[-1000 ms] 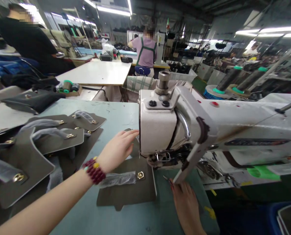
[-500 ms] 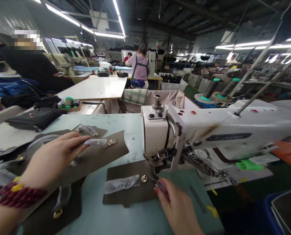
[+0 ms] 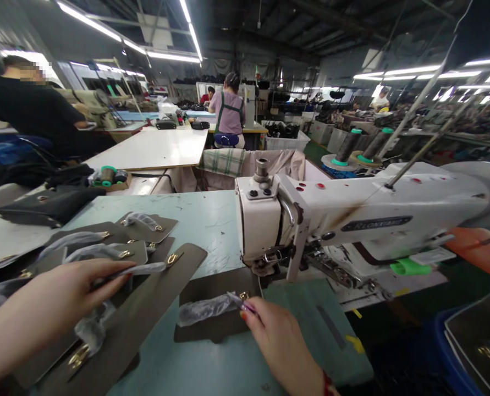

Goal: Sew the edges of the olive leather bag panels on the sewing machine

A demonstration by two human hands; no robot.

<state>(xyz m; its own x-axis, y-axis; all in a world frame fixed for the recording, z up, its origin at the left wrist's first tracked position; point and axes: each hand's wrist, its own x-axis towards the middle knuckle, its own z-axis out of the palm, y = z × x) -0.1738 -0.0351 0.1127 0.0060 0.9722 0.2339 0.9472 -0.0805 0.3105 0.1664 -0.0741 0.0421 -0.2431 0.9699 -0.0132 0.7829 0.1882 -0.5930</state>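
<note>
**A:** Hands?

**B:** Left hand (image 3: 50, 297) reaches over the pile on the left, fingers together along a clear plastic sleeve (image 3: 143, 268). Looks like a pinch, but the thumb is hidden, so can't confirm. Right hand (image 3: 277, 338) is closed, fingertips (image 3: 245, 314) gripping a small pointed tool (image 3: 241, 302). Exact tool unclear.

**A:** Workpiece?

**B:** Dark olive panel (image 3: 212, 286) lies flat on the pale green table (image 3: 212, 231), on the near side, just left of the sewing machine head (image 3: 257, 220). Its brass buckle (image 3: 243, 295) sits by the tool tip. A second olive panel (image 3: 129, 313) lies angled under the left hand.

**A:** Handling tips?

**B:** I'd keep the tool tip off the leather, since scratches would show. Keep the film flat and clear of the buckle. Lift the angled panel rather than dragging it across the pile.
</note>
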